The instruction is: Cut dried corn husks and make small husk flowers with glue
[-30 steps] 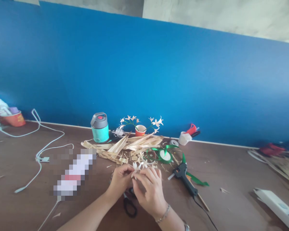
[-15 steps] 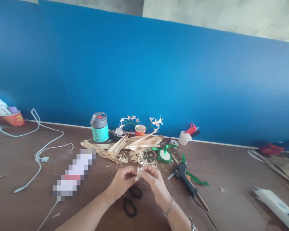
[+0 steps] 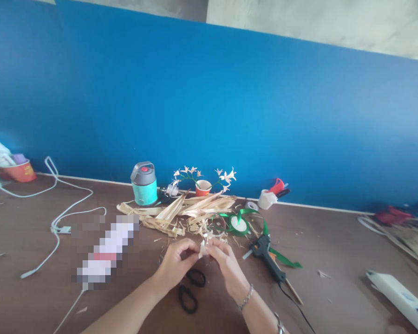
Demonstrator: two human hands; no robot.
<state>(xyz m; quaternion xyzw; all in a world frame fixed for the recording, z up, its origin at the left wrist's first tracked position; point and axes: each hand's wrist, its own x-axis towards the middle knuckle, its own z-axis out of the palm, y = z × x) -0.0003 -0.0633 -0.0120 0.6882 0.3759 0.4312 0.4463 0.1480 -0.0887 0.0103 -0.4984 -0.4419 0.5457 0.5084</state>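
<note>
Between my two hands is a small pale piece of husk [image 3: 202, 249], pinched by the fingertips of both. My left hand [image 3: 179, 260] grips its left side with thumb and forefinger. From the right, my right hand [image 3: 223, 260] holds it with closed fingers, a bracelet on that wrist. Black-handled scissors [image 3: 188, 299] lie on the table just below the hands; their blades are hidden. Beyond the fingertips spreads a heap of dried corn husks [image 3: 195, 208] with loose shreds. Behind it, an orange paper cup [image 3: 203, 188] holds green stems with pale flowers.
At right lie a black glue gun [image 3: 270, 260], a roll of green ribbon [image 3: 238, 225] and a stick. A turquoise flask [image 3: 144, 185] stands behind left. A blurred-out power strip [image 3: 106, 253] and white cables [image 3: 57, 218] lie left. A white box [image 3: 400, 297] sits far right.
The pale piece has turned slightly between my fingertips, and my right fingers have shifted a little to the right. The things on the table lie as before.
</note>
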